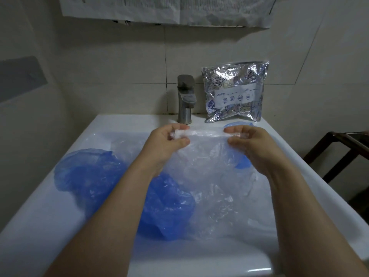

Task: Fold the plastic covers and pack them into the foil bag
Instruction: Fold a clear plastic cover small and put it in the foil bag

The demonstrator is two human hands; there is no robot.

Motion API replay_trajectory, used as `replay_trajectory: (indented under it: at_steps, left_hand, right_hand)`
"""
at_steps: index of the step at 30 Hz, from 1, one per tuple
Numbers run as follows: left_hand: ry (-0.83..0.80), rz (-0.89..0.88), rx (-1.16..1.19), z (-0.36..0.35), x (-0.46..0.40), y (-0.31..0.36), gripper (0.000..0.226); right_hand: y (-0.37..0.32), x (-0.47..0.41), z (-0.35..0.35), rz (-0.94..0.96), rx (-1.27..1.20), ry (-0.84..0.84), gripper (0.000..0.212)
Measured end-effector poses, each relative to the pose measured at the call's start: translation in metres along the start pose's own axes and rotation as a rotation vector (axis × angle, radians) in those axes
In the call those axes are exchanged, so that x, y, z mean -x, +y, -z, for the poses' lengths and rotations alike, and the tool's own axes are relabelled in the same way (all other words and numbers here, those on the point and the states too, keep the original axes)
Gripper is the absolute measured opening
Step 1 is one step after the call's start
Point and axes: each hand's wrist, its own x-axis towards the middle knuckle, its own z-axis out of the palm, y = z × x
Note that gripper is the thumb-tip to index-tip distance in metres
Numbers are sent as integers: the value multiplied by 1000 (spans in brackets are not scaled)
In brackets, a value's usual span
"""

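Observation:
A clear plastic cover hangs over the white sink, stretched by its gathered top edge between both hands. My left hand pinches the left end of that edge and my right hand pinches the right end. Below my left forearm, crumpled blue plastic covers lie in the basin, one more near the middle. A further blue cover lies on the sink's back ledge. The silver foil bag, printed with a white label, leans upright against the tiled wall behind it.
A grey metal faucet stands at the back of the sink, just left of the foil bag. A dark wooden frame stands to the right of the sink. Paper sheets hang on the wall above.

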Motion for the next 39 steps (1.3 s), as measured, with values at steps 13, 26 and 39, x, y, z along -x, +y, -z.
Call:
replay_trajectory:
  at_steps: [13,26,39]
  left_hand:
    - [-85,46,193,8,-1,3,12]
    - [-72,-16,167,-3,3,4,19]
    - [94,-2,8,-9,2,-3,27]
  right_hand:
    - [2,0,19,-9,-205,-250,56]
    - [0,-1,-7,-86,-221,77,37]
    - [-1,5,-22,67,211,17,17]
